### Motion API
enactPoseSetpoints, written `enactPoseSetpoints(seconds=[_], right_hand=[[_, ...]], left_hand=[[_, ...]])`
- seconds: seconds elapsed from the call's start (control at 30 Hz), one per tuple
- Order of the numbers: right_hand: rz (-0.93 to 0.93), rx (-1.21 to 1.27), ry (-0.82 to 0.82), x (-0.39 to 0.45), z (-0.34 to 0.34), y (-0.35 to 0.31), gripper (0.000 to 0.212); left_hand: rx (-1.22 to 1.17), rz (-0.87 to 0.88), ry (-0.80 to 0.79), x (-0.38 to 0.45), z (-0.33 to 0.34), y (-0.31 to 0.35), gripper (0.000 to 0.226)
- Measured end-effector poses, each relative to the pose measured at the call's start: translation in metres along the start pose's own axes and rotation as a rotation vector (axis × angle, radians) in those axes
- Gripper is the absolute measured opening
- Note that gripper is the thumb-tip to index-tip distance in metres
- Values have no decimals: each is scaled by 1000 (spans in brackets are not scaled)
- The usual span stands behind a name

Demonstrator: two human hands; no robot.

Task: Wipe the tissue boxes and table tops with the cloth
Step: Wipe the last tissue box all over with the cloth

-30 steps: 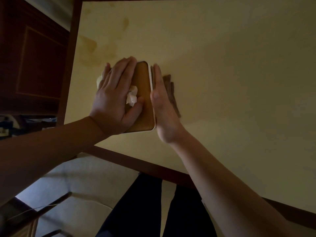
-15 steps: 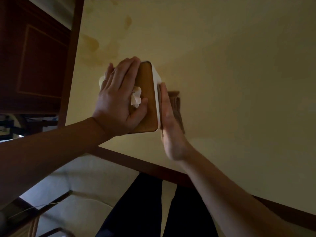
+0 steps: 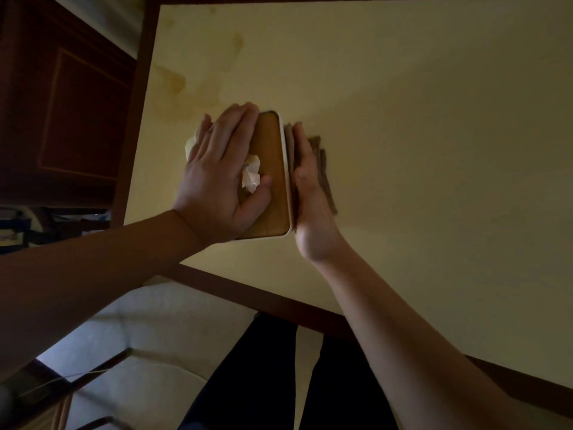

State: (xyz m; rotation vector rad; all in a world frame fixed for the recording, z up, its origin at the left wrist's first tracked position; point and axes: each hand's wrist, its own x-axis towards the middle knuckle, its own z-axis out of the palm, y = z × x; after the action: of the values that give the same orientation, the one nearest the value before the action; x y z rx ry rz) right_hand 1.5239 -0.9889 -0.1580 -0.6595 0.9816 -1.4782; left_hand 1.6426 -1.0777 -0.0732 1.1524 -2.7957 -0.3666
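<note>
A tissue box (image 3: 273, 169) with a brown wooden lid and white body stands on the pale yellow table top (image 3: 418, 119). A white tissue (image 3: 251, 176) pokes out of its lid. My left hand (image 3: 217, 175) lies flat over the lid, fingers straight, thumb beside the tissue. With straight fingers, my right hand (image 3: 310, 193) presses a folded brown cloth (image 3: 325, 178) against the box's right side. The left side of the box is hidden under my left hand.
Brownish stains (image 3: 179, 85) mark the table top behind the box. A dark wooden rim (image 3: 248, 290) edges the table in front of my legs. A dark wood cabinet (image 3: 68, 113) stands at the left. A chair (image 3: 77, 392) is at the lower left.
My right hand with the cloth slid toward me along the box's right side, then moved back away to the far end. My left hand stayed on the lid.
</note>
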Motion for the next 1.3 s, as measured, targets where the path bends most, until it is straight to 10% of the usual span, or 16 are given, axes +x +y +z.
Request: enactPoseSetpoints(seconds=[0.63,0.9,1.17,1.3], right_hand=[[-243,-430,91,-4,-17,-16,47],[-301,-372,104,20,-21,-17,49],[-186,-361,100,16,-20,-21,47],[-139,-396,97,1,-22,-25,48]], left_hand=[[-10,56,-17,2,0,-5,78],[-104,310,-302,31,-24,-23,88],[-188,-572,-21,-4,-13,34,112],[-150,-634,45,-1,5,42,107]])
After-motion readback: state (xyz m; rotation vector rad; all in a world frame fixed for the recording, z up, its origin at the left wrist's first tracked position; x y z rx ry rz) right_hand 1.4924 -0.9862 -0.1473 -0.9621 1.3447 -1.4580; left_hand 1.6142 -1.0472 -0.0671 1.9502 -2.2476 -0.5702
